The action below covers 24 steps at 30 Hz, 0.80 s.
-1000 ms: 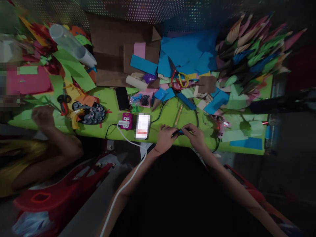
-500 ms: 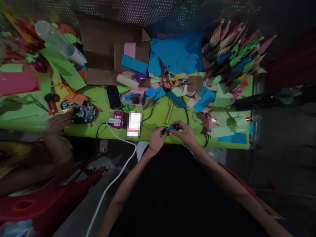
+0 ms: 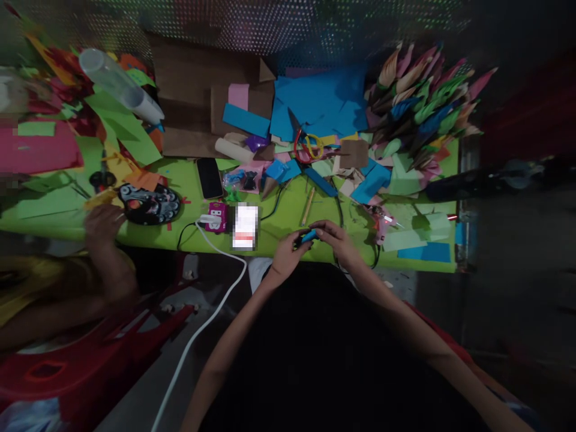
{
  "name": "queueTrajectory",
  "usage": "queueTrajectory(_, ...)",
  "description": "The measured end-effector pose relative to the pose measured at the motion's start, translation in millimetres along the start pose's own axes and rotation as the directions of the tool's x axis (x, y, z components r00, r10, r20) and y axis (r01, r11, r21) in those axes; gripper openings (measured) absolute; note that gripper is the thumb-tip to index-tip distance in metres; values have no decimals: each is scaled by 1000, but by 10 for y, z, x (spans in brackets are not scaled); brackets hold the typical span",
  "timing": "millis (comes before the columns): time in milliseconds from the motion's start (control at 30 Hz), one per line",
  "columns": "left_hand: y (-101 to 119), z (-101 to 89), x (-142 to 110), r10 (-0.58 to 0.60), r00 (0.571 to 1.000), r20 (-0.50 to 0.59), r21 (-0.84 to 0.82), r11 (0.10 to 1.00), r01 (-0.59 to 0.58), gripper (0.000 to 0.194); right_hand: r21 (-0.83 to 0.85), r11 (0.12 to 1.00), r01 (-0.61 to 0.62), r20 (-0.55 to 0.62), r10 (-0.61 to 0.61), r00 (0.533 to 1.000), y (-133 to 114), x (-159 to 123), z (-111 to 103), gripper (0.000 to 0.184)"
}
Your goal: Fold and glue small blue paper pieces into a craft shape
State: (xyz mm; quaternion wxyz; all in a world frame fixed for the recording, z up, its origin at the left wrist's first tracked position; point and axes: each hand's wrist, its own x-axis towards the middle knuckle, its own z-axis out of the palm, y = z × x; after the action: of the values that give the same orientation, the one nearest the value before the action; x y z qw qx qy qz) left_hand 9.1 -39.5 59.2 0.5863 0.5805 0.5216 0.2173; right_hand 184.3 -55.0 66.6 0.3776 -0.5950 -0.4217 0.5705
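Near the front edge of the green-covered table, my left hand point(image 3: 287, 252) and my right hand point(image 3: 336, 239) meet, both closed on one small blue paper piece point(image 3: 309, 236). A dark bit shows at its left end, partly hidden by my left fingers. Just beyond my hands lies a pencil point(image 3: 308, 206), and a blurred-out lit rectangle point(image 3: 245, 227) is left of them. To the right of my right hand rests a pink glue gun point(image 3: 382, 223). Scissors with red and yellow handles point(image 3: 307, 147) lie farther back on paper scraps.
A co-worker's hand point(image 3: 104, 225) is at the left, by a black patterned case point(image 3: 150, 203). A dark phone point(image 3: 209, 178) and a pink socket block point(image 3: 216, 217) with a white cable point(image 3: 193, 336) lie between us. Paper flowers point(image 3: 432, 102) crowd the back right.
The blue piece has turned slightly in my fingers and more of its length shows. The co-worker's hand has drawn back a little from the black case. The view has shifted slightly.
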Motion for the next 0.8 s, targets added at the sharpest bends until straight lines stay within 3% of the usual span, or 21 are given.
queueTrajectory(267,-54,-106,3,61,998,-22,164,985,-57,41,133,991,-2,-52,9,999,44,57,52,40)
queueTrajectory(500,-16,-191,11,133,989,-65,441,893,-91,39,43,994,-98,-59,101,993,92,128,103,42)
queueTrajectory(800,-20,-170,7,166,986,-19,483,865,-136,40,70,997,-42,-29,44,999,49,116,98,44)
